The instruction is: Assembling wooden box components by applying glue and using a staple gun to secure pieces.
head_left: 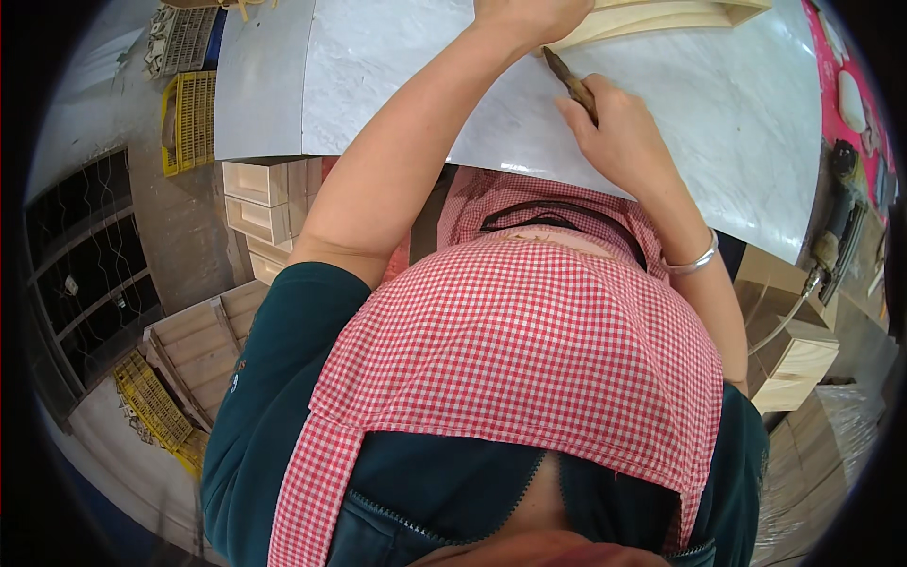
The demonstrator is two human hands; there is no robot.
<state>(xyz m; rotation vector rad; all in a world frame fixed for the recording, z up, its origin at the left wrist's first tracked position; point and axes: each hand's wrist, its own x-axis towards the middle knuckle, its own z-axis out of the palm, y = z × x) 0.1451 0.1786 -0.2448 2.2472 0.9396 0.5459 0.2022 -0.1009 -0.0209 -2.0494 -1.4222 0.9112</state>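
On the pale tabletop [737, 123] lies a wooden piece [642, 27], its left end beside the left hand [537, 13], whose cut-off grip I cannot tell; the right hand [619, 130] wraps a worn tool [571, 85], slanted seemingly so its tip reaches that end.

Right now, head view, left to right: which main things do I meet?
Upper yellow crate → small wooden boxes → left hand → right hand, gripping a dark tool → silver bracelet → black elongated device.
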